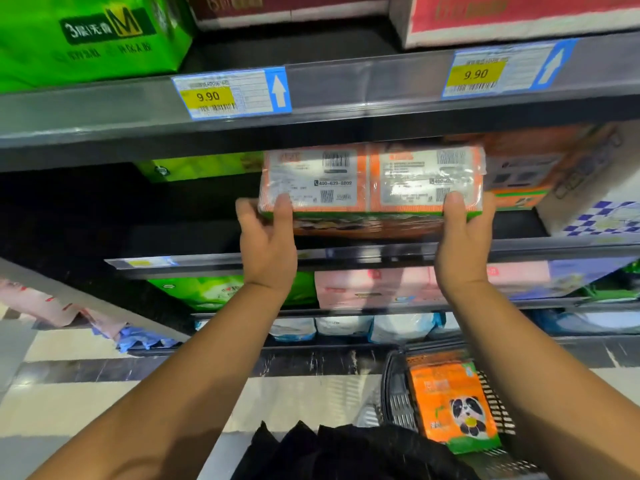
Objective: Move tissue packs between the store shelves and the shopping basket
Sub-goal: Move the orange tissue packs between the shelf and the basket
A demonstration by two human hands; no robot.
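Observation:
An orange tissue pack [370, 180] with white printed labels is held level at the mouth of the middle shelf [346, 254], under the upper shelf rail. My left hand [266, 240] grips its left end and my right hand [462, 240] grips its right end, thumbs on the front face. Below at the right, a black shopping basket [398, 396] stands on the floor. Inside it lies another orange tissue pack [450, 403] with a panda picture.
The upper shelf carries a green pack [86, 36] and red packs [512, 19], with 9.90 price tags [230, 93] on its rail. Orange and blue-checked packs [540, 168] fill the middle shelf's right side. Green, pink and white packs line the lower shelves. A dark cloth [329, 452] lies at the bottom.

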